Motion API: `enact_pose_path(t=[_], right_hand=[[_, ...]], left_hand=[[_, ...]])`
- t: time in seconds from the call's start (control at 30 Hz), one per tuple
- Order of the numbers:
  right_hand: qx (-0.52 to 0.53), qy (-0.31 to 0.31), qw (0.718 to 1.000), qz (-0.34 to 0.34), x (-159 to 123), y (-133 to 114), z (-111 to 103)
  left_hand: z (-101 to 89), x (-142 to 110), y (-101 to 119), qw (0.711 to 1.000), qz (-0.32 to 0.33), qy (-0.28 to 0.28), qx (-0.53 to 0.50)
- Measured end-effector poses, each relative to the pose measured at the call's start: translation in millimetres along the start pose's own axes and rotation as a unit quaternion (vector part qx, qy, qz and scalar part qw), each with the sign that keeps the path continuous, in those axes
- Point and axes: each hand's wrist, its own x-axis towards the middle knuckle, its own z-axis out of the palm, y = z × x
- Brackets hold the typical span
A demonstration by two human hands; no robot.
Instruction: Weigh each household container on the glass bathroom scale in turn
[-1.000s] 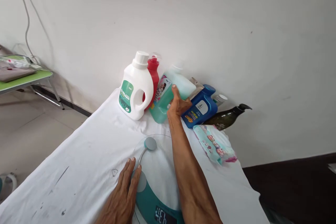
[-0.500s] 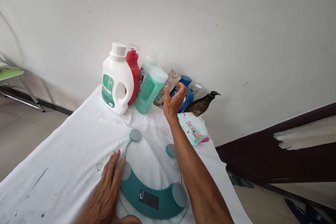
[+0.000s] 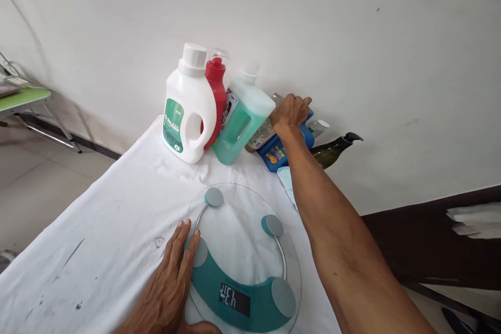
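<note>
My left hand lies flat on the white cloth with fingers stretched out, its fingertips touching the left edge of a round glass scale with a teal band and a lit display. My right hand reaches to the back wall and closes over a tan pouch lying on top of a blue bottle. To its left stand a teal liquid bottle, a red bottle and a white jug.
A dark green pump bottle and a small clear-capped bottle lean against the wall right of the blue bottle. A wipes pack peeks out under my right forearm. A green table stands far left. The white-clothed table ends at the right.
My right hand let go of the teal bottle, which now stands upright, and moved right to grip the tan pouch on the blue bottle. The left hand stayed at the scale.
</note>
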Motion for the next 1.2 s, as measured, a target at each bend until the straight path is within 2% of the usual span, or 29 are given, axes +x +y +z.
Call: enact_pose_path(t=[0.13, 0.27, 0.47, 0.53, 0.63, 0.77, 0.9, 1.03, 1.2], right_hand=[[-0.011, -0.043, 0.997, 0.062, -10, 3, -27], [0.029, -0.033, 0.996, 0.073, -36, -2, -77], [0.130, 0.024, 0.991, 0.005, -83, 4, -164], [0.167, 0.026, 0.985, -0.017, -104, 9, -185], [0.201, -0.005, 0.979, -0.039, -143, 14, -208], [0.215, -0.015, 0.975, -0.053, -196, 10, -228], [0.214, -0.005, 0.973, -0.082, -229, 0, -240], [0.212, -0.005, 0.972, -0.098, -239, -6, -241], [0.253, -0.019, 0.964, -0.079, -240, -8, -233]], left_hand=[[-5.6, -2, -1, 1.000, 0.009, -0.003, -0.018], [-6.0, -2, -3, 1.000, 0.017, -0.003, -0.024], [-7.7, 1, -6, 0.999, 0.033, -0.009, -0.035], [-8.8, 1, -7, 0.998, 0.031, -0.014, -0.045], [-11.0, 2, -8, 0.998, 0.028, -0.021, -0.056], [-14.3, 3, -7, 0.997, 0.032, -0.031, -0.057], [-15.4, 4, -7, 0.998, 0.035, -0.032, -0.045], [-15.0, 5, -6, 0.998, 0.040, -0.019, -0.040], [-17.5, 6, -6, 0.998, 0.051, -0.024, -0.035]])
